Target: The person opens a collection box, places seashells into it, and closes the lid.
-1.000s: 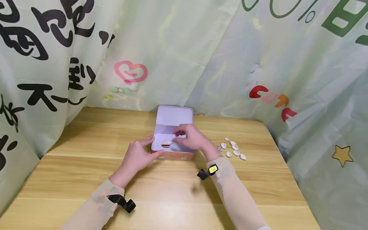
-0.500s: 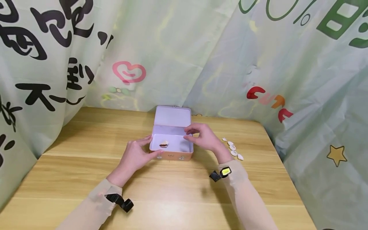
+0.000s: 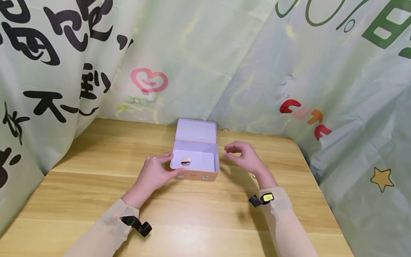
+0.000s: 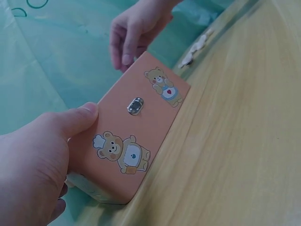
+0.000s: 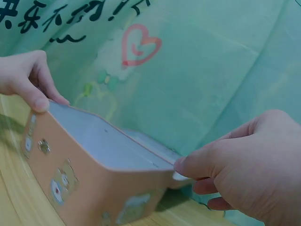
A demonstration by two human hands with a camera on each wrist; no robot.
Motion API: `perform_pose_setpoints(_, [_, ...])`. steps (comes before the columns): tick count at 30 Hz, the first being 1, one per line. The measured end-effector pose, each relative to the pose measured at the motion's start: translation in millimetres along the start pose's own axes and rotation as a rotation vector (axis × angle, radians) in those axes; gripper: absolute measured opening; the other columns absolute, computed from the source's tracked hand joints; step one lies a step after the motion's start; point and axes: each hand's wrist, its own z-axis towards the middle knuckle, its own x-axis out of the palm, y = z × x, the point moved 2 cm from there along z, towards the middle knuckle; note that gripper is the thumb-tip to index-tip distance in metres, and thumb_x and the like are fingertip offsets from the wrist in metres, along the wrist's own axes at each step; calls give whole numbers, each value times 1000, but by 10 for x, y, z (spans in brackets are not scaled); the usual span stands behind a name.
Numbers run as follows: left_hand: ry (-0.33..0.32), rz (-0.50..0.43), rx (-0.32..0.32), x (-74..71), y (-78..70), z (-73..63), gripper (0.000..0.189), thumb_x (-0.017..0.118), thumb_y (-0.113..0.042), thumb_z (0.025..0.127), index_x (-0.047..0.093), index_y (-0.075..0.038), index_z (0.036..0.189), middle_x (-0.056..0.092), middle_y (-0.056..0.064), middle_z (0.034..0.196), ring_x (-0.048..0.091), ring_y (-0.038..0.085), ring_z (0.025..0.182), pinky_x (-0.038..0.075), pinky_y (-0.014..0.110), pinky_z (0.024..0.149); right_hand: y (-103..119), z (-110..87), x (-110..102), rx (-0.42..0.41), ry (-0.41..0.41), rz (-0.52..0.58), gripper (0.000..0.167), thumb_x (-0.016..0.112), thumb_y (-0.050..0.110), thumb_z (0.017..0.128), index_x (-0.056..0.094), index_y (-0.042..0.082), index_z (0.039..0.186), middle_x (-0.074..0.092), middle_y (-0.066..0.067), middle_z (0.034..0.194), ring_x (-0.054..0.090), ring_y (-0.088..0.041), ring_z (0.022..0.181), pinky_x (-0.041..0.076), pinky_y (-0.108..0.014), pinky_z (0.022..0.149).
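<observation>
An orange tin box with a pale lilac inside stands on the table, its lid raised at the back. Bears and a metal clasp decorate its front. Inside, toward the left, lies a small cream-and-brown piece that looks like a shell. My left hand grips the box's near left corner, thumb on the front and fingers at the left side. To the right of the box, above the table, my right hand hovers with loosely bent fingers, nothing visible between them. It mostly hides several white shells in the head view.
The wooden table ends at a pale green curtain with printed letters, a heart and a star, hanging behind and at both sides. A black wrist camera sits on the left sleeve, another camera on the right.
My right hand has come out from over the box and moved right, above the shells, covering most of them. The left hand keeps its grip on the box, which has stayed in place.
</observation>
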Motion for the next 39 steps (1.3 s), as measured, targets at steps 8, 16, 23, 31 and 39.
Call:
perform_pose_setpoints(8, [7, -1, -27, -8, -9, 12, 87, 92, -61, 74, 71, 4, 128, 68, 16, 132, 61, 44, 126, 58, 50, 91, -290, -143, -127, 33, -39, -34, 24, 81, 10, 95, 76, -3, 115, 76, -16, 114, 71, -37, 108, 55, -56, 97])
perform_pose_setpoints(16, [0, -11, -20, 35, -8, 5, 85, 95, -57, 74, 72, 4, 128, 68, 15, 132, 63, 43, 125, 57, 52, 94, -530, -395, -260, 133, -5, -84, 28, 79, 9, 97, 73, -7, 119, 73, -21, 118, 68, -43, 111, 53, -59, 97])
perform_pose_setpoints(23, [-19, -9, 8, 19, 1, 4, 82, 94, -56, 76, 72, 5, 127, 69, 16, 130, 64, 42, 123, 55, 42, 74, -662, -536, -318, 183, 21, -158, 30, 80, 10, 96, 72, -6, 120, 74, -18, 111, 71, -30, 93, 60, -42, 82])
perform_pose_setpoints(31, [-9, -1, -2, 11, 4, 10, 84, 94, -57, 75, 72, 4, 128, 69, 15, 131, 64, 43, 124, 54, 54, 98, -756, -598, -306, 102, 105, -248, 27, 84, 14, 94, 77, 0, 116, 70, -7, 102, 62, -20, 90, 55, -36, 79])
perform_pose_setpoints(39, [-1, 1, -10, 12, 1, 6, 85, 92, -60, 76, 71, 4, 129, 68, 15, 132, 63, 43, 126, 56, 50, 89, -755, -605, -284, 47, 183, -280, 15, 79, 8, 97, 78, 4, 111, 66, 0, 100, 62, -19, 95, 57, -44, 87])
